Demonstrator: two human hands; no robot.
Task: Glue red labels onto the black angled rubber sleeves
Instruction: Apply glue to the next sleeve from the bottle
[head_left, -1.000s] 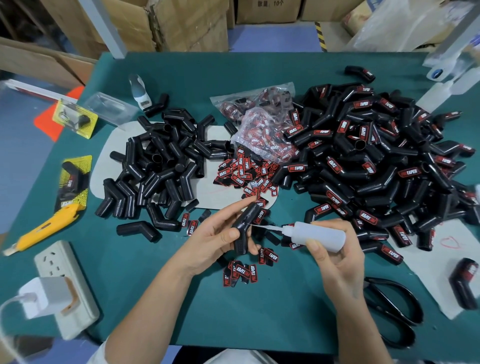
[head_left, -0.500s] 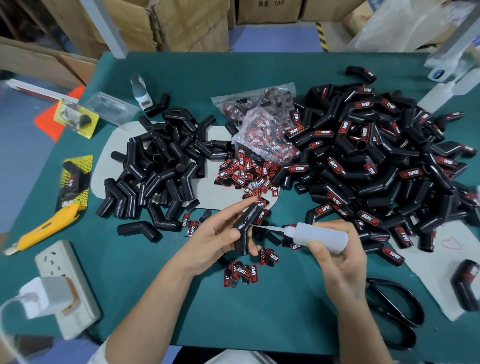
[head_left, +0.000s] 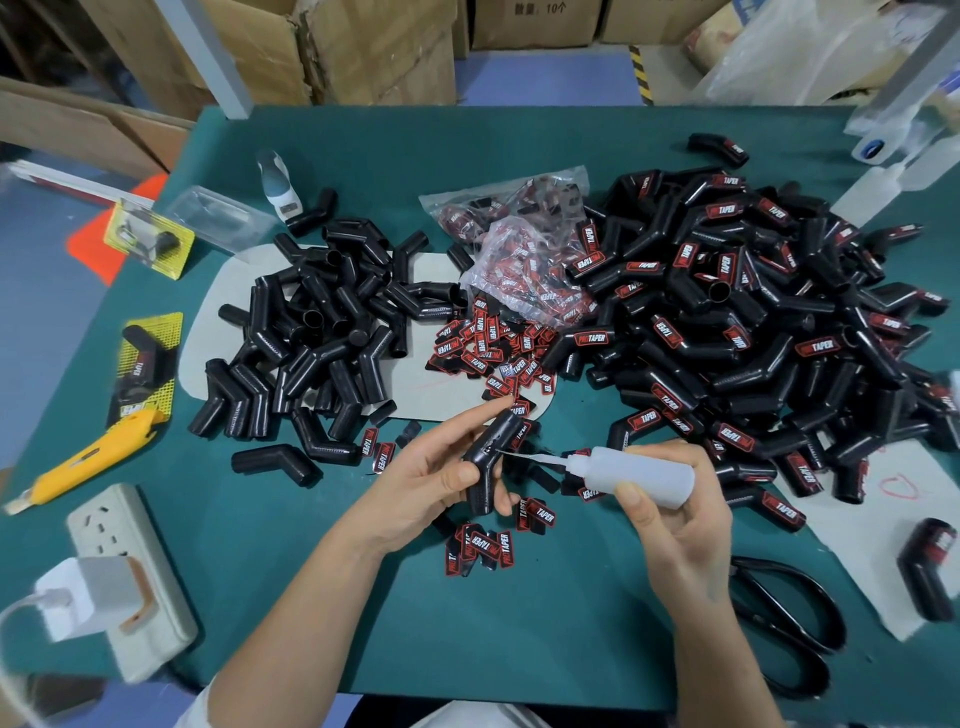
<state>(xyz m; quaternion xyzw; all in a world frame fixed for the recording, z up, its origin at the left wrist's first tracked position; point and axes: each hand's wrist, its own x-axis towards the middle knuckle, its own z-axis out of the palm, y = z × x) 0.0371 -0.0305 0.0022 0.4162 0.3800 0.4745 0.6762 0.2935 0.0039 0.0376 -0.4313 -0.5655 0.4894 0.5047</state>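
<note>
- Left hand (head_left: 423, 483) grips one black sleeve (head_left: 491, 460) above the near-centre of the desk (head_left: 519, 623); thumb pressed on its bend, index finger straight along the upper leg, other fingers curled behind and mostly hidden.
- Right hand (head_left: 675, 514) holds a translucent glue bottle (head_left: 641, 475), thumb on top, fingers wrapped under; the thin nozzle touches the sleeve near its bend. Any glue on the sleeve is too small to make out.
- Bare sleeves (head_left: 317, 332) piled left of centre, partly on a grey sheet (head_left: 228, 291).
- Labelled sleeves (head_left: 753, 322) heaped toward the right edge; lower layers buried.
- Loose red labels (head_left: 485, 348) scattered between the piles; a few more (head_left: 480, 545) lie just below the left hand. Print reads "TAPER"; the first word is unclear.
- Two clear bags (head_left: 519, 249) of labels behind; contents blurred by the plastic.
- Yellow knife (head_left: 88, 457) and power strip (head_left: 130, 571) with white charger (head_left: 85, 597) by the left edge; cable cut off by the frame.
- Black scissors (head_left: 789, 623) near the right forearm, partly covered by it.
- Bottles at the far right corner are blurred.
</note>
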